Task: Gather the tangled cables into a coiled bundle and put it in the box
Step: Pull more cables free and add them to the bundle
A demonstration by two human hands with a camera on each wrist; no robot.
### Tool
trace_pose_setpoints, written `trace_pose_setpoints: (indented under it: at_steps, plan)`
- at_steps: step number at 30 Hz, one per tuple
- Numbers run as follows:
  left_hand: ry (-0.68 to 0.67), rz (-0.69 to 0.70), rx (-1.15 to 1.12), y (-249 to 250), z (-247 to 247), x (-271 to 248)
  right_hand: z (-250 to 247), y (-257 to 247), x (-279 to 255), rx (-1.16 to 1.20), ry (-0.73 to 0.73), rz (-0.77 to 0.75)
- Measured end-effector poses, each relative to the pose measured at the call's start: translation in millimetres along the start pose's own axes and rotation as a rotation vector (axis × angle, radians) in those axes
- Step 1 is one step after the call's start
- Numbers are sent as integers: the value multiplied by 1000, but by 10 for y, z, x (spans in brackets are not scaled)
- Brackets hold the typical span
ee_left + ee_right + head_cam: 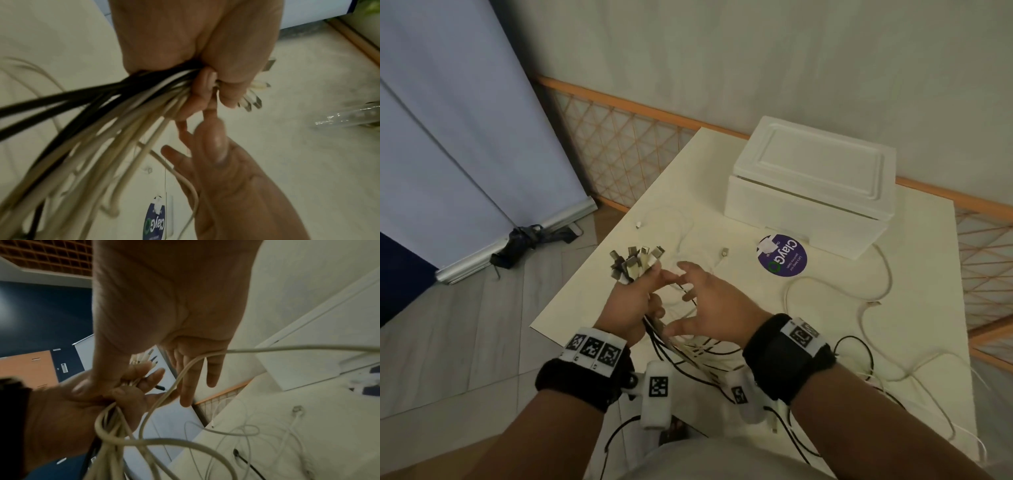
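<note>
My left hand [630, 308] grips a bundle of black and white cables [102, 113] in its fist above the table's near left part. Their plug ends [635, 262] fan out above the fist, and the cables trail down toward me. My right hand [709, 308] is just right of it with fingers spread and straight, holding nothing. In the right wrist view one white cable [174, 382] runs across the palm side of the right hand's fingers [186, 394], next to the left hand [72, 410]. The white box [811, 185] stands at the far right, its lid on.
Loose white cables [873, 301] and black cables [859, 342] sprawl over the cream table [756, 301] to my right and near me. A thin white cable [681, 233] lies before the box. A round purple sticker [783, 253] is beside the box. The table's left edge drops to the floor.
</note>
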State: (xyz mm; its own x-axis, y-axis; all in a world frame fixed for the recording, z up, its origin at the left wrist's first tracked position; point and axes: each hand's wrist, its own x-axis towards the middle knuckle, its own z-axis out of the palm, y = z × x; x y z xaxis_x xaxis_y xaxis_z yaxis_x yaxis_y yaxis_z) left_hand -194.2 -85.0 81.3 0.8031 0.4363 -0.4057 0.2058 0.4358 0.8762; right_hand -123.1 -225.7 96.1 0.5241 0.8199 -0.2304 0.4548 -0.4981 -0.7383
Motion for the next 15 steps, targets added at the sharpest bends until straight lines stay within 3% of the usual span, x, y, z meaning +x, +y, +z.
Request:
trace_pose_setpoints:
  at_steps: [3,6,9,12,15]
  plan:
    - [81,-43,-192,-16,-8,25,103,30,65,-73,-147,45]
    - [-1,-89,-424,-43,87,4,295,19,127,-300,-271,-25]
    - [-22,-121,-492,-18,21,3,344,50,135,-345,-285,-6]
    - [77,-91,-557,35,-262,60,251,254,8,-567,-339,36]
    - [253,-84,-636,48,-691,164,67,645,-220,-702,-382,200]
